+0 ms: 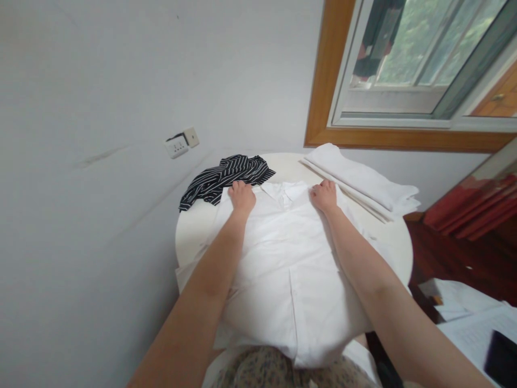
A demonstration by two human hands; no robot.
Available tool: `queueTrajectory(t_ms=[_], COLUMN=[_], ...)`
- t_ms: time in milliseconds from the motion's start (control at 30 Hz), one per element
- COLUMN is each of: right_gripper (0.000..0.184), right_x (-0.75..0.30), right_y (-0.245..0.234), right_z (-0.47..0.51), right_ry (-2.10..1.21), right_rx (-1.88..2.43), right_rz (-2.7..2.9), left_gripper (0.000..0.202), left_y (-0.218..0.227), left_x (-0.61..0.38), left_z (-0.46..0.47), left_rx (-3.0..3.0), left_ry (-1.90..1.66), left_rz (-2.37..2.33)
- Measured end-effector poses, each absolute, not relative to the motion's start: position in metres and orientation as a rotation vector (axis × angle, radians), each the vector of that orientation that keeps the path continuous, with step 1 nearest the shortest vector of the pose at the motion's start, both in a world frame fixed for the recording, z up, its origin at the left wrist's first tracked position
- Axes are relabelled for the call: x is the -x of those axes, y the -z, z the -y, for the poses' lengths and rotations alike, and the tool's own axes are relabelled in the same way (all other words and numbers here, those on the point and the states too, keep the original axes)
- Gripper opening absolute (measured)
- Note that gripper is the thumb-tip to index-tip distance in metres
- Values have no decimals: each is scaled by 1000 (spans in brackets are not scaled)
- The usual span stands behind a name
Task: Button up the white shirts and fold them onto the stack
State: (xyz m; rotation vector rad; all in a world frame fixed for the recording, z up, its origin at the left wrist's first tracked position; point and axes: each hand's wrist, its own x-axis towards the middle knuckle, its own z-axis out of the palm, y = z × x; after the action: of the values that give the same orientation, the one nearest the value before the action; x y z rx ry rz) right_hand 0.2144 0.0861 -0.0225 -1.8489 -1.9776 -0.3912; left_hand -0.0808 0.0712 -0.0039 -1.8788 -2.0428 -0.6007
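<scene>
A white button-up shirt [278, 253] lies front side up on a round white table [393, 248], its collar toward the wall and its hem hanging over the near edge. My left hand [243, 197] is at the left shoulder of the shirt, fingers curled onto the cloth. On the opposite shoulder, my right hand [324, 195] holds the fabric the same way, with fingertips partly hidden. Just beyond my left hand is a crumpled black-and-white striped garment [230, 175]. Folded white clothes [359, 180] are stacked to the right of my right hand.
The table stands against a white wall with a socket [176, 146]. A wood-framed window [404, 137] is at the upper right. Red folded fabric [472, 207] sits on the right, and papers [476, 328] with a dark object [503, 358] lie lower right.
</scene>
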Motion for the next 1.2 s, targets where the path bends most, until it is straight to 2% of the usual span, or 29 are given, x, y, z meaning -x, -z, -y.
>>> queueTrajectory(t_ms=[367, 767, 967, 1200], right_gripper=[28, 26, 13, 17], right_x=[-220, -230, -264, -268], right_y=[3, -66, -49, -15], right_z=[-83, -85, -21, 38], right_ry=[383, 662, 608, 481], right_rx=[1681, 1601, 1490, 1391], right_rz=[2167, 1936, 2164, 2582], left_gripper=[28, 34, 24, 32], left_y=[-9, -81, -58, -15], left_x=[91, 83, 106, 127], left_z=[-68, -75, 0, 46], left_rx=[2042, 1886, 2116, 2539], left_ry=[645, 818, 730, 311], left_rz=[1886, 1709, 1503, 1209])
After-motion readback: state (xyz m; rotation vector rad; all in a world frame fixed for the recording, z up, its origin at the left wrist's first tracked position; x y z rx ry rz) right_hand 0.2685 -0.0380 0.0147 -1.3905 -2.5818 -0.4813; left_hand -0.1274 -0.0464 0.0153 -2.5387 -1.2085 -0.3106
